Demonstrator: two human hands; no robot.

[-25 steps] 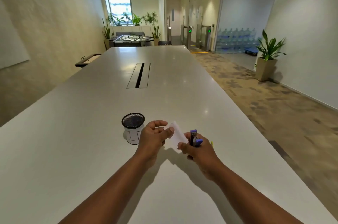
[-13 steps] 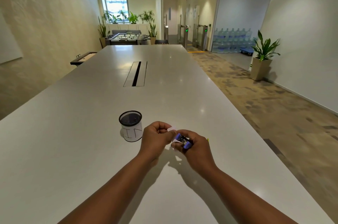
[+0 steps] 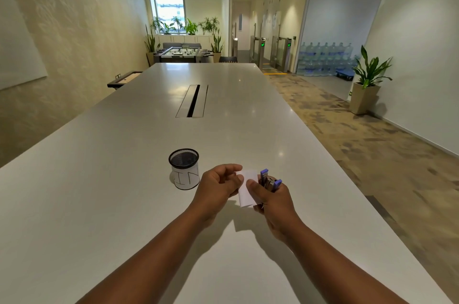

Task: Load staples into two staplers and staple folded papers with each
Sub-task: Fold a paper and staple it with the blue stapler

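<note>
A small folded white paper (image 3: 247,188) is held up between both hands just above the table. My left hand (image 3: 218,187) pinches its upper left corner. My right hand (image 3: 269,198) grips a small purple and metal stapler (image 3: 269,180), whose two purple ends stick up above the fingers, and its thumb presses on the paper's right side. The stapler's jaws are hidden by my fingers. No second stapler shows.
A black mesh cup (image 3: 185,168) wrapped in white paper with handwritten marks stands just left of my left hand. The long white table (image 3: 149,142) has a cable slot (image 3: 192,101) further back. The table's right edge drops to a carpeted aisle.
The stapler was closed down over the paper half a second ago; now its purple ends point up again and the paper shows between my hands.
</note>
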